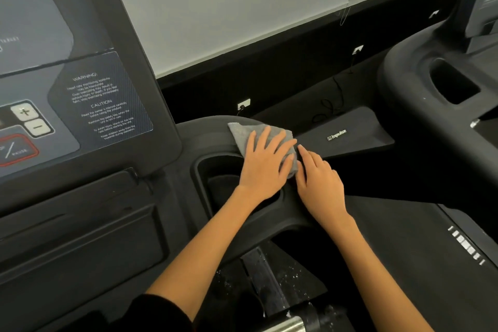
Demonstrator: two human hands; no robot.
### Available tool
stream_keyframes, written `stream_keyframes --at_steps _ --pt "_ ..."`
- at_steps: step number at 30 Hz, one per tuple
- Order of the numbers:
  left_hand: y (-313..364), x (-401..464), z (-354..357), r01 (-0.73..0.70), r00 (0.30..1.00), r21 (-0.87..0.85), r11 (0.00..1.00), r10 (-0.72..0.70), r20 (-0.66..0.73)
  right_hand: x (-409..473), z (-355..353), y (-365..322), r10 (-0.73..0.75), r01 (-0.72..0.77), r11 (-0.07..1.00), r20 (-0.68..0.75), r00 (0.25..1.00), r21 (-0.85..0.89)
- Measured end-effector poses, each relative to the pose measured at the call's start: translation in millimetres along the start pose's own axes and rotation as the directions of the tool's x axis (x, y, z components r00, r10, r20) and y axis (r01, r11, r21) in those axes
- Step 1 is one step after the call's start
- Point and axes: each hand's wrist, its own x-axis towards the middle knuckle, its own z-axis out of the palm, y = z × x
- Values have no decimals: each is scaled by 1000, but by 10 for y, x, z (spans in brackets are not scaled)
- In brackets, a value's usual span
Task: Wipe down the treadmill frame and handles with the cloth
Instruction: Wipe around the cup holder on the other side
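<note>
A person's left hand (265,163), fingers spread flat, presses a grey cloth (242,133) onto the black treadmill frame (204,129) just right of the console (80,83). The cloth's long axis runs from far left to near right. The right hand (319,183) rests beside it, straight fingers touching the cloth's near-right edge.

Left hand (265,162) lies flat, fingers spread; right hand (319,180) rests beside it, fingers extended.
</note>
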Motion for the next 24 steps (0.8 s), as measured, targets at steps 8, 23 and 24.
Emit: stream_keyframes --at_steps 8,23,24 --pt "238 -246 97 -151 988 -66 986 152 13 -462 -85 106 101 -102 992 24 995 75" --pt "176 198 87 75 996 -61 995 -77 -35 -461 -172 62 213 -216 954 39 976 206" --pt "212 152 89 54 997 -65 996 -57 -47 -475 -193 70 228 -233 948 48 972 215"
